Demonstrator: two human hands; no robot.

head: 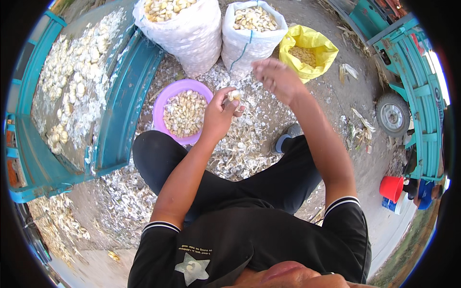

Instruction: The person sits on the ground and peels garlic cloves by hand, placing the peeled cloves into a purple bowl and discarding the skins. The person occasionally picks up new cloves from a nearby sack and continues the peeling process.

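Observation:
Between the fingers and thumb of my left hand (222,111) is a piece of garlic (235,95), partly hidden by the fingers. My right hand (275,77) is up and to the right of it, blurred, in front of the white sack's lower edge; whether it holds anything does not show. Beside my left hand, a purple plastic basin (158,109) holds many garlic cloves (185,113). Papery garlic skins (248,140) cover the ground between my legs.
Two white woven sacks (191,43) (242,50) and a yellow bag (326,63) of cloves stand ahead. Garlic bulbs (77,86) lie in a teal metal truck bed (126,108) at left. At right are a teal vehicle (428,118), a red bucket (391,188) and, partly seen, a person (426,194).

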